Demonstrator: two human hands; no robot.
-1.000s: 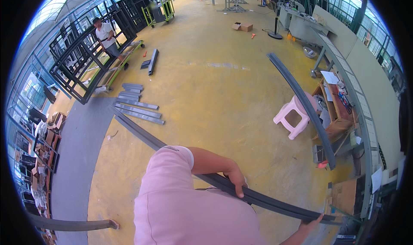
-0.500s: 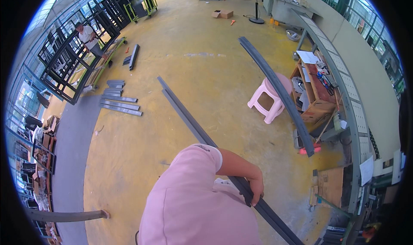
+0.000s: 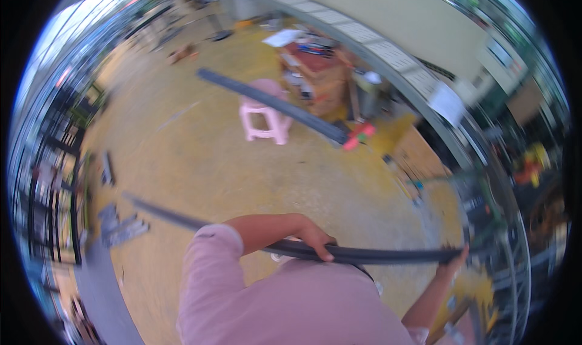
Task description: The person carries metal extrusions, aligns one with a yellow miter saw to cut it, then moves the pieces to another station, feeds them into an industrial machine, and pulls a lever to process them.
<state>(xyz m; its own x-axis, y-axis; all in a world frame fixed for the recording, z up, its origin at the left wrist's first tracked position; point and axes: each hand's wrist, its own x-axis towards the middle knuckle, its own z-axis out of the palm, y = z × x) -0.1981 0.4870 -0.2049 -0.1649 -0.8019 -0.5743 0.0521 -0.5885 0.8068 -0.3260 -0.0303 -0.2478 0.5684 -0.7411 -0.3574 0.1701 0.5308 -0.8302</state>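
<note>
“Several dark frames (image 3: pixel 63 145) stand blurred at my far left. Just right of them, short grey strips (image 3: pixel 121 228) lie on the yellow floor (image 3: pixel 200 169).”

“And the length you're carrying?”

“My long dark profile (image 3: pixel 388 256) begins, in view, just past those strips. It runs behind my pink sleeve (image 3: pixel 209 248), then crosses close in front of my body. Whether it's one grooved length or two laid together, I can't tell.”

“What's out beyond it?”

“A pink stool (image 3: pixel 271 127), with a second dark profile (image 3: pixel 285 107) lying across its seat, well apart from mine.”

“Your left hand?”

“My left hand (image 3: pixel 317 241) reaches over from above, thumb down on the near face. Those fingers are pinching the long dark profile, though the ones behind are mostly hidden.”

“Further along?”

“A wooden cabinet (image 3: pixel 327 91) with white paper (image 3: pixel 282 38) on top, then a red object (image 3: pixel 359 137) near the second profile's right end, too blurred to name. The grey bench (image 3: pixel 394 77) slants past behind them, and a brown cardboard sheet (image 3: pixel 420 154) stands near it.”

“And last?”

“My right hand (image 3: pixel 451 263), toward the right end of my profile. Its fingers wrap the length from below; blur hides how each one sits.”
</note>
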